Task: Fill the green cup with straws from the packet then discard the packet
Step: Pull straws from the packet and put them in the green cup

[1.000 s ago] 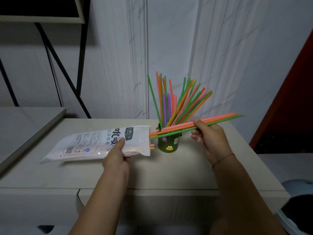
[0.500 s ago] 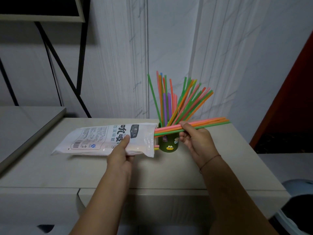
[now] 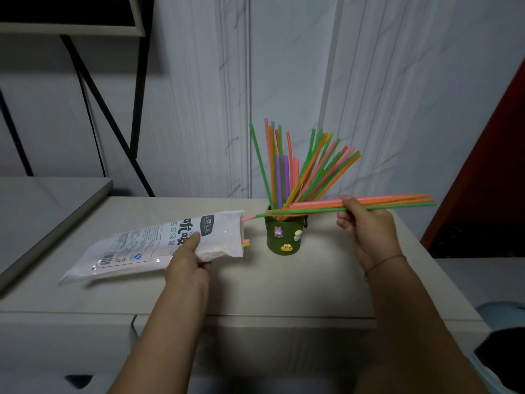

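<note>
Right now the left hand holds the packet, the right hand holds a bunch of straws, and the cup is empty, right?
No. The head view shows the cup is not empty: many straws stand in it. The rest holds: the left hand holds the packet and the right hand holds a bunch.

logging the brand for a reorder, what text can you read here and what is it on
"王牌亿品", likely, very small: dark label on the packet.
"听" plus a second large character partly under the left hand: packet.
Smaller line, barcode, fine print: too blurred to read.
Cup: cartoon stickers only, no words.
</note>
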Action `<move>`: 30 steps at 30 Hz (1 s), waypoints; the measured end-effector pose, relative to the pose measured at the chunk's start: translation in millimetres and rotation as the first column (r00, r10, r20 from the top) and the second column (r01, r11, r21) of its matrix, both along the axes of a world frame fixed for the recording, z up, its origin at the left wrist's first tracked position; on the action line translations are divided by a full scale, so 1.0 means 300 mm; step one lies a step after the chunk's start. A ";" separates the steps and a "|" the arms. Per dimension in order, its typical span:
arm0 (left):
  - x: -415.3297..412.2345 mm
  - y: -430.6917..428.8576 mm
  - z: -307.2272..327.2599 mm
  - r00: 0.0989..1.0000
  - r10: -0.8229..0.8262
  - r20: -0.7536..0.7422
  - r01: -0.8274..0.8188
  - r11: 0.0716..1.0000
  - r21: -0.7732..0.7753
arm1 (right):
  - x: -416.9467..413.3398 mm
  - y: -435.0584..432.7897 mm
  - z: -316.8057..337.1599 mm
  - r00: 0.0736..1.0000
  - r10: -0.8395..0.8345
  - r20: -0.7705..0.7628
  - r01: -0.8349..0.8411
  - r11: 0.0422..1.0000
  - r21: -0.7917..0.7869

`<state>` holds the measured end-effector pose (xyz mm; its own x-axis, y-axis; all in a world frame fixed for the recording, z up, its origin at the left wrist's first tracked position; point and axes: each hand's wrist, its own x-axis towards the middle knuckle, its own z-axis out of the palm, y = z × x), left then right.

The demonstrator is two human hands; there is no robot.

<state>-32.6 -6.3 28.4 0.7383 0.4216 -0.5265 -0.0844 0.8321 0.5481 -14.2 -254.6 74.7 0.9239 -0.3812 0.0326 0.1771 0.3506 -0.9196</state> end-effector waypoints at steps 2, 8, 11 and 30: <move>-0.001 0.002 0.000 1.000 0.002 0.001 -0.002 1.000 -0.008 | 0.000 -0.023 0.005 0.999 -0.047 0.006 0.047 0.999 0.000; 0.000 -0.003 0.000 1.000 -0.005 -0.016 0.005 1.000 -0.003 | 0.011 -0.073 0.007 0.990 -0.136 0.029 0.137 0.989 -0.046; 0.002 -0.007 0.001 1.000 -0.006 -0.030 0.006 1.000 0.006 | 0.017 -0.077 0.004 0.988 -0.151 0.042 0.155 0.983 -0.099; -0.018 -0.023 0.020 0.999 -0.034 -0.026 0.034 0.999 -0.009 | 0.104 0.026 -0.008 0.999 -0.053 -0.012 0.038 0.837 -0.545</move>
